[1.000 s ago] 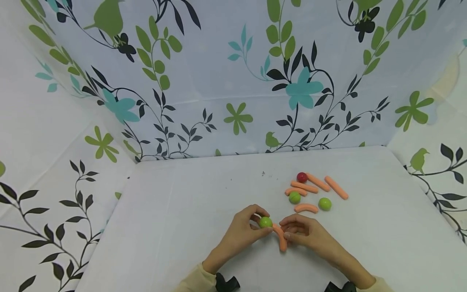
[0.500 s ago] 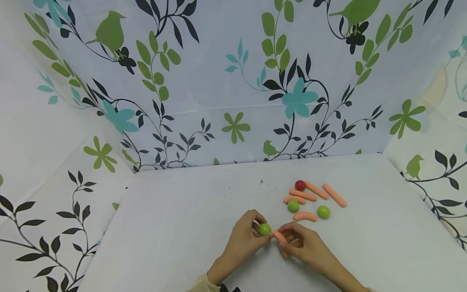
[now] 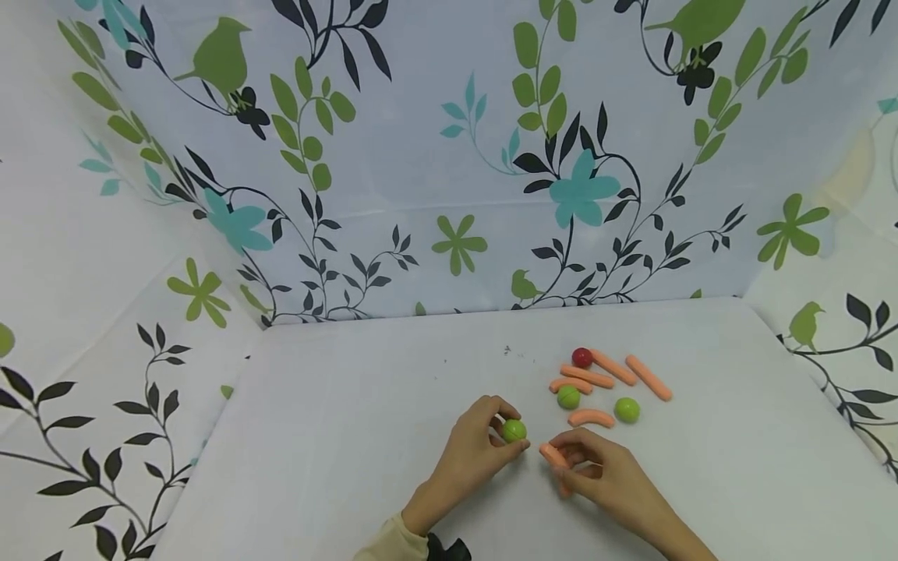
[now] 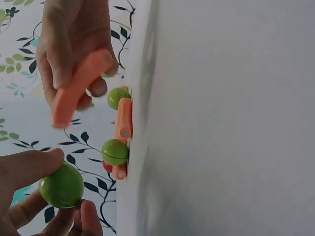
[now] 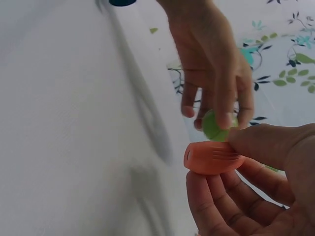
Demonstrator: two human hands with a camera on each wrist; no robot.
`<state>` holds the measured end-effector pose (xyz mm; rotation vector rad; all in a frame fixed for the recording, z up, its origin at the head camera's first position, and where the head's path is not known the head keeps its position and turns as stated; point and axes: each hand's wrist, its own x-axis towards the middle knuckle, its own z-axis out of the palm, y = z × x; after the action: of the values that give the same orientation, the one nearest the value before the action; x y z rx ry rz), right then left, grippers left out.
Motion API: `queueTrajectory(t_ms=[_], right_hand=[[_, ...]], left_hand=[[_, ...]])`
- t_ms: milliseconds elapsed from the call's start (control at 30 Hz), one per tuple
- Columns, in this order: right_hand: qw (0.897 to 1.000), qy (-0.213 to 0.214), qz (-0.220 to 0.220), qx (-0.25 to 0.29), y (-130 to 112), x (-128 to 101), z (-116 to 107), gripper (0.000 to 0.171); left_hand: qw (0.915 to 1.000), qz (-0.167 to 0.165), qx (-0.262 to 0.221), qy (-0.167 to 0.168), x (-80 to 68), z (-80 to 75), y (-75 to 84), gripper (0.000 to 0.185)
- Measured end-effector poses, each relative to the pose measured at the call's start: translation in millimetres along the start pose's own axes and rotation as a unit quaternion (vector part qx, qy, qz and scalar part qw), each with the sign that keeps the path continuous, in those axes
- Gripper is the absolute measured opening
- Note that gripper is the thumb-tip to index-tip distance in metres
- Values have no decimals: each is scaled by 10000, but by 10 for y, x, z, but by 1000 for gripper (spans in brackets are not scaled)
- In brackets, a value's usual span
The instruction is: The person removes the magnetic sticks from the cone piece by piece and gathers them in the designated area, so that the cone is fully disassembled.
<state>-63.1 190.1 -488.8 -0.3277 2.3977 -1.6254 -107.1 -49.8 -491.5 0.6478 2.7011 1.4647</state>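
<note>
Fingers [image 3: 500, 407] pinch unmarked green ball [image 3: 514, 430].

The small green plastic ball [image 3: 514, 430] looks smooth with a soft sheen. The salmon-orange plastic stick [image 3: 556, 457] is matt, its end finely ribbed in the right wrist view. The white cloth-covered table [image 3: 365, 436] is matt and faintly creased, and the leaf-printed fabric backdrop [image 3: 449, 156] looks smooth and slightly glossy.
</note>
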Motion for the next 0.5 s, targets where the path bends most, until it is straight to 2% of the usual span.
queueTrajectory(t_ms=[133,300,500], right_hand=[[9988,298,374,67,-31,-94,-118,35],[9936,715,867,90,-30,-211,-280,37],[9850,915,1464,-34,100,-343,-451,46]], left_hand=[[9998,-217,24,22,48,14,-12,29],[9995,-269,39,148,107,45,-64,31],[9988,-451,8,204,160,110,-108,36]])
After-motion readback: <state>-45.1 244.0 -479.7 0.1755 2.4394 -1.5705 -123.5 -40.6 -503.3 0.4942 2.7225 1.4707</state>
